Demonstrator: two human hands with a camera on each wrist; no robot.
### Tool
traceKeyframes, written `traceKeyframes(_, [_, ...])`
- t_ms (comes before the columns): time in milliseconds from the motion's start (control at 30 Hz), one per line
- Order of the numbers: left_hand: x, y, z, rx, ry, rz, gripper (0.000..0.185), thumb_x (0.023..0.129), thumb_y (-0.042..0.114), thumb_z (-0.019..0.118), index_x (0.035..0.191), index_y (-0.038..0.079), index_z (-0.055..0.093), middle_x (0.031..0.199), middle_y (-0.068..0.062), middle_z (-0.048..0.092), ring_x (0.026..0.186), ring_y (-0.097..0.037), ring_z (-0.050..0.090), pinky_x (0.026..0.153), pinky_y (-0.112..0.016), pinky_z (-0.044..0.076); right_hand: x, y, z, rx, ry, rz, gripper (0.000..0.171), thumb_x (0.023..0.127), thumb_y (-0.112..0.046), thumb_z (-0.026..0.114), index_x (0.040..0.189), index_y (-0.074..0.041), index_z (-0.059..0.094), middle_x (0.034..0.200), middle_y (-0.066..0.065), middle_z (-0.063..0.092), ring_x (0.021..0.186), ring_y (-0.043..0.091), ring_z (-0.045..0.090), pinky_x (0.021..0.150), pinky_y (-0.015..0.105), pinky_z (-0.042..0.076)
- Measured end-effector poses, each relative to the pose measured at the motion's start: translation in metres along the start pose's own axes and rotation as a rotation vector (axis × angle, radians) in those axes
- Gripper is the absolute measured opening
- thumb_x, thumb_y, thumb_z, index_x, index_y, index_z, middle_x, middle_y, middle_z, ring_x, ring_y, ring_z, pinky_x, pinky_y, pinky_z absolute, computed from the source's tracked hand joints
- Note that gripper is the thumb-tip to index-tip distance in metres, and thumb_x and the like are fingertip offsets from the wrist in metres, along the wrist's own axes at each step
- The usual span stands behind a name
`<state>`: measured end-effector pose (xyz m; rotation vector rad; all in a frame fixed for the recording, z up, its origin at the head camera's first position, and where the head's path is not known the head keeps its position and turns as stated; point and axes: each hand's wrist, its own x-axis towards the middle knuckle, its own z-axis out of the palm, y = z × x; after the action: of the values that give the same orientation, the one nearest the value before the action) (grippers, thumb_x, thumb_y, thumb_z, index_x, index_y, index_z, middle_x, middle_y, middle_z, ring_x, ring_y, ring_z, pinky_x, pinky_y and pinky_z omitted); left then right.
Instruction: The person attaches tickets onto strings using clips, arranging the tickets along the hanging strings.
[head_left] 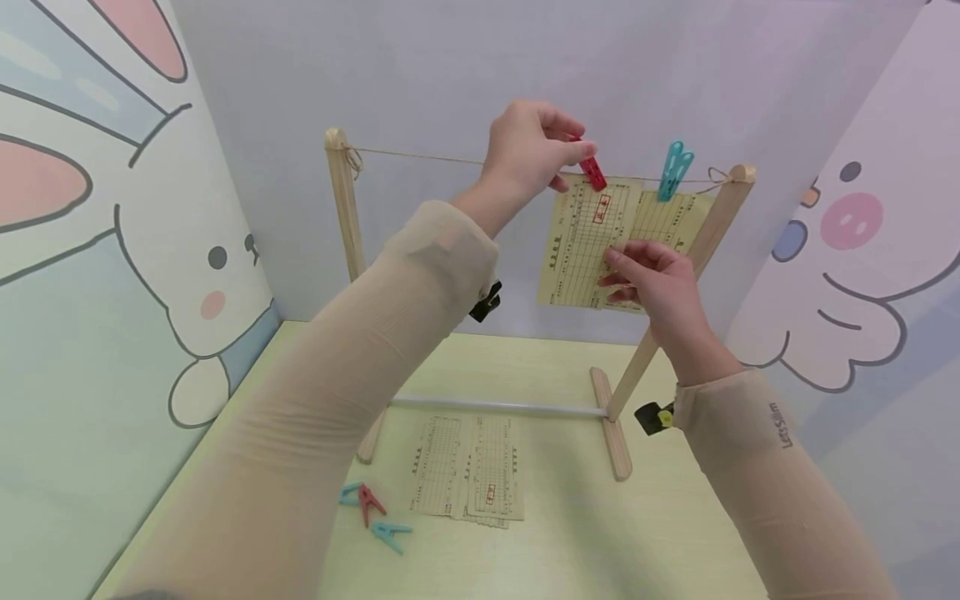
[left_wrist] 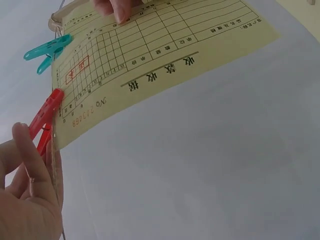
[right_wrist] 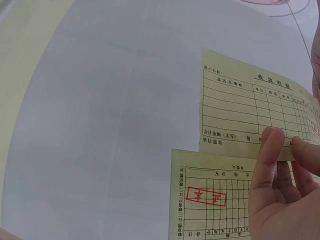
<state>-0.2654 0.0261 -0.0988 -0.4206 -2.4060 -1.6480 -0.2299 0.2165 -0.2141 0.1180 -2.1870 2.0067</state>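
Observation:
My left hand (head_left: 521, 154) pinches a red clothespin (head_left: 593, 172) whose jaws sit over the top edge of a yellowish receipt slip (head_left: 573, 250) at the string. In the left wrist view, thumb and fingers are on the handles of the red clothespin (left_wrist: 46, 114). My right hand (head_left: 663, 279) pinches that slip by its right side, below the string. Behind its right edge hangs a second receipt slip (head_left: 684, 218), with a teal clothespin (head_left: 675, 172) at its top. The right wrist view shows the held slip (right_wrist: 235, 110) overlapping the other slip (right_wrist: 200, 220).
The string (head_left: 420, 156) runs between two wooden posts (head_left: 345, 208), joined low down by a white rod (head_left: 498, 407). Several receipt slips (head_left: 495, 467) lie on the pale table (head_left: 555, 533). Left of them lie a red clothespin (head_left: 367, 502) and teal clothespins (head_left: 390, 533).

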Motion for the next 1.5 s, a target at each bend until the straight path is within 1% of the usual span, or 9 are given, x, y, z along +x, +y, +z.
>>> traceKeyframes(233, [-0.0003,-0.0016,0.0013,0.013,-0.006,-0.002,0.031,0.088,0.023,0.075,0.118,0.014,0.070,0.114,0.002,0.072,0.066,-0.013,0.066,0.064,-0.022,0.057,0.0002,0.0009,-0.0003,-0.003,-0.004,0.008,0.023,0.090,-0.029,0.072,0.109,-0.015,0.069,0.091,-0.012,0.073,0.074,0.008,0.071,0.066,0.023,0.057])
traceKeyframes(333, [-0.0009,-0.0024,0.0020,0.025,-0.010,0.003,0.033,0.089,0.024,0.075,0.120,0.015,0.069,0.116,0.003,0.071,0.068,-0.014,0.065,0.065,-0.024,0.057,-0.0003,0.0016,-0.0007,-0.002,-0.004,0.014,0.024,0.090,-0.029,0.072,0.109,-0.015,0.069,0.091,-0.012,0.074,0.074,0.008,0.071,0.066,0.024,0.057])
traceKeyframes(467, [-0.0022,-0.0030,0.0028,0.045,-0.017,0.012,0.036,0.089,0.025,0.074,0.124,0.016,0.067,0.119,0.004,0.070,0.072,-0.014,0.066,0.067,-0.026,0.058,-0.0003,0.0018,-0.0009,0.005,-0.002,0.019,0.025,0.090,-0.030,0.073,0.109,-0.016,0.069,0.091,-0.012,0.074,0.074,0.008,0.071,0.066,0.024,0.057])
traceKeyframes(667, [-0.0042,-0.0030,0.0024,0.074,-0.024,0.033,0.040,0.091,0.029,0.072,0.128,0.017,0.064,0.122,0.003,0.069,0.082,-0.012,0.066,0.066,-0.024,0.057,0.0002,0.0013,-0.0015,-0.004,-0.001,0.021,0.027,0.089,-0.031,0.073,0.110,-0.016,0.068,0.091,-0.012,0.074,0.074,0.008,0.071,0.067,0.024,0.057])
traceKeyframes(767, [-0.0045,-0.0035,0.0025,0.072,-0.032,0.039,0.041,0.092,0.030,0.072,0.130,0.017,0.063,0.124,0.003,0.068,0.088,-0.010,0.066,0.065,-0.023,0.057,-0.0001,0.0014,-0.0021,-0.004,-0.004,0.026,0.026,0.089,-0.032,0.073,0.110,-0.016,0.068,0.092,-0.012,0.073,0.074,0.008,0.071,0.066,0.023,0.057])
traceKeyframes(900, [-0.0050,-0.0046,0.0029,0.066,-0.042,0.039,0.042,0.092,0.030,0.071,0.130,0.017,0.062,0.126,0.003,0.067,0.092,-0.010,0.067,0.066,-0.022,0.057,-0.0007,0.0019,-0.0037,0.046,-0.024,0.037,0.026,0.089,-0.029,0.074,0.110,-0.016,0.068,0.094,-0.010,0.073,0.074,0.009,0.071,0.065,0.023,0.057])
traceKeyframes(1000, [-0.0052,-0.0053,0.0029,0.062,-0.044,0.042,0.041,0.092,0.030,0.071,0.130,0.016,0.062,0.127,0.003,0.067,0.093,-0.010,0.067,0.066,-0.022,0.057,-0.0007,0.0025,-0.0044,0.080,-0.038,0.042,0.027,0.089,-0.027,0.075,0.112,-0.014,0.067,0.095,-0.009,0.074,0.074,0.010,0.072,0.065,0.023,0.057])
traceKeyframes(1367, [-0.0051,-0.0052,0.0014,0.027,-0.054,0.048,0.041,0.091,0.028,0.072,0.129,0.015,0.063,0.124,0.003,0.068,0.095,-0.009,0.067,0.066,-0.023,0.057,0.0004,0.0047,-0.0046,0.085,-0.061,0.015,0.025,0.089,-0.025,0.075,0.110,-0.013,0.067,0.093,-0.009,0.075,0.073,0.010,0.073,0.064,0.023,0.058])
traceKeyframes(1500, [-0.0050,-0.0054,0.0009,0.025,-0.055,0.050,0.042,0.091,0.029,0.073,0.129,0.016,0.063,0.124,0.004,0.068,0.096,-0.009,0.067,0.066,-0.023,0.057,-0.0005,0.0035,-0.0053,0.092,-0.052,0.011,0.025,0.089,-0.025,0.075,0.110,-0.013,0.068,0.093,-0.009,0.075,0.072,0.010,0.072,0.064,0.023,0.058])
